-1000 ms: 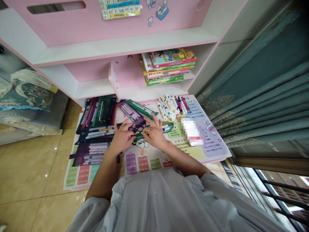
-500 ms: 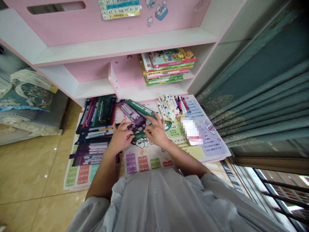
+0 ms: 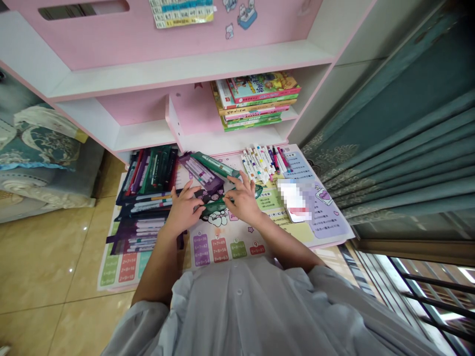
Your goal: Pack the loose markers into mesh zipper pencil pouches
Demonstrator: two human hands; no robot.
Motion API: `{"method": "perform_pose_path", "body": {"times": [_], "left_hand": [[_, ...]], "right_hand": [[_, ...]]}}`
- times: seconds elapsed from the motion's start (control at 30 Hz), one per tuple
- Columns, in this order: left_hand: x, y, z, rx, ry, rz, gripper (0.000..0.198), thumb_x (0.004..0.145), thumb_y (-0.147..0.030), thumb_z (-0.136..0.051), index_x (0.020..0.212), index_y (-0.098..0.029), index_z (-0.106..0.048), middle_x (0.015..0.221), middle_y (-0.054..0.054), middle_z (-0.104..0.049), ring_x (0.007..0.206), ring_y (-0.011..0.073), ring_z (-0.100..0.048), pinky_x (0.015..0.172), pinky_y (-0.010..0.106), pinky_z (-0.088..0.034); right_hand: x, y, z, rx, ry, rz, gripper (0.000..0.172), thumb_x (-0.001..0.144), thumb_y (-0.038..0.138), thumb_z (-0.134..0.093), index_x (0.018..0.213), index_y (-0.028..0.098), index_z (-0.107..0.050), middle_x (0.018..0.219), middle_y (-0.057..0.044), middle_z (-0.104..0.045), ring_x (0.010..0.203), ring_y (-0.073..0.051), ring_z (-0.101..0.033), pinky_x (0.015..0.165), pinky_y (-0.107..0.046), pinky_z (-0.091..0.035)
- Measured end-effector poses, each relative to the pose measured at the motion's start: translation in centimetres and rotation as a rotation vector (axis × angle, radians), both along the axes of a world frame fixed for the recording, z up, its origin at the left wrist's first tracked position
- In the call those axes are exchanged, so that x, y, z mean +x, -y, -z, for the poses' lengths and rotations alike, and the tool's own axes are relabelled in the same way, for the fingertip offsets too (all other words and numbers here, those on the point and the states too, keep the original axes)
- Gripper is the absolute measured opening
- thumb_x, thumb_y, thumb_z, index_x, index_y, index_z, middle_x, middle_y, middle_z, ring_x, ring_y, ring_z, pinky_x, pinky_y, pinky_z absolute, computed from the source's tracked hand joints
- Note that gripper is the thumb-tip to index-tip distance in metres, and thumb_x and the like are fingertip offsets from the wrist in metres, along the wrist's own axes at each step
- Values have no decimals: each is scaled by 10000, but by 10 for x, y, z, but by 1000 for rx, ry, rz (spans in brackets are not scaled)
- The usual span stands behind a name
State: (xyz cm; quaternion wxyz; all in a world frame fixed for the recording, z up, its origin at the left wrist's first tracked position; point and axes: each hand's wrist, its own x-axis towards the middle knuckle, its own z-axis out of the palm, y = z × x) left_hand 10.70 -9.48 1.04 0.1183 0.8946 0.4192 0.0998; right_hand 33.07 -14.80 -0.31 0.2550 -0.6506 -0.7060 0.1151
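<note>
A green mesh pouch [image 3: 214, 206] stretches between my two hands, low over the printed desk mat. My left hand [image 3: 182, 208] pinches its left end between thumb and forefinger, the other fingers raised. Thumb and forefinger of my right hand [image 3: 242, 200] close on its upper edge near the middle. That hand covers part of the pouch, whose right end pokes out beyond the fingers. Just behind lie a purple mesh pouch [image 3: 203, 174] with markers inside and another filled green pouch [image 3: 217, 164].
Filled dark, purple and green pouches [image 3: 156, 170] are stacked at the left, with a purple pouch of markers [image 3: 144, 235] in front. Loose white markers [image 3: 258, 163] lie back right, near a blurred phone [image 3: 295, 200]. Books [image 3: 260, 101] fill part of the pink shelf behind.
Both hands keep their pinch on the green pouch and have barely moved. Less of the pouch's right end shows beside my right hand.
</note>
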Motion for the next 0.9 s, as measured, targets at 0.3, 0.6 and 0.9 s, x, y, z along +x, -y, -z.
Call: {"method": "perform_pose_path", "body": {"times": [0.3, 0.6, 0.9], "left_hand": [[-2, 0, -1, 5, 1, -10, 160, 862, -251, -606, 804, -251, -755, 1387, 84, -610, 1445, 383, -381, 1128, 762, -170], [-4, -1, 1, 4, -2, -4, 179, 883, -275, -584, 810, -247, -745, 1398, 82, -601, 1459, 386, -362, 1113, 772, -175], [-4, -2, 0, 6, -12, -7, 178, 879, -267, -584, 814, -237, -747, 1402, 92, -599, 1458, 398, -362, 1105, 776, -192]], "right_hand": [[3, -1, -2, 0, 5, 24, 241, 889, 263, -575, 714, 201, -729, 1504, -111, -504, 1510, -456, -193, 1121, -788, -185], [8, 0, 2, 13, 22, 46, 256, 899, 258, -571, 698, 196, -717, 1496, -105, -507, 1503, -464, -206, 1124, -807, -179], [12, -1, 4, 34, 27, 62, 225, 872, 240, -600, 675, 201, -700, 1475, -99, -526, 1499, -456, -218, 1112, -812, -194]]}}
